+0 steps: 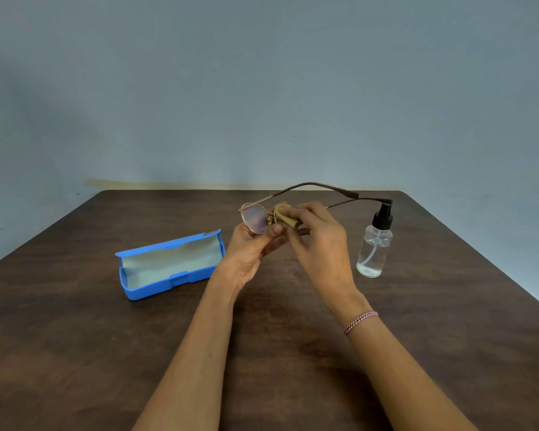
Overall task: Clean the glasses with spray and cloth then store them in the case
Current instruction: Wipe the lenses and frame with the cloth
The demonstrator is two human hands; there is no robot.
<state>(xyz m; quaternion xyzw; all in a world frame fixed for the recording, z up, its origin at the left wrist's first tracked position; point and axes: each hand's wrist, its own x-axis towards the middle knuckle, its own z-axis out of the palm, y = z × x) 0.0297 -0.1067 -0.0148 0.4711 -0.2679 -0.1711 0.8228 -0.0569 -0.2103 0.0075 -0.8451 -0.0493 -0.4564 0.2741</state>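
Well, from my end I see both hands raised over the middle of the desk (293, 362), toward its far edge. The left hand (249, 255) pinches the glasses (255, 220) at the lower rim of one lens. Its fingers (277, 231) are curled round the frame, with the thumb on the near side. The right hand (321, 247) has its fingers (305, 210) curled onto a folded yellowish cloth (284, 213), pinching it against the other lens, which the cloth and hand hide from me. The spray bottle (373, 247) stands upright near the desk's right edge, clear with a black pump top, apart from both hands. It looks only partly filled, though I can't be sure through the clear wall. The temples of the glasses are unfolded and reach away to the right, their dark tips ending by that pump top in my view. The blue case (168, 269) lies open toward the left edge, lid tipped back, pale lining showing. A pink-and-white braided bracelet (360, 321) sits on the right wrist
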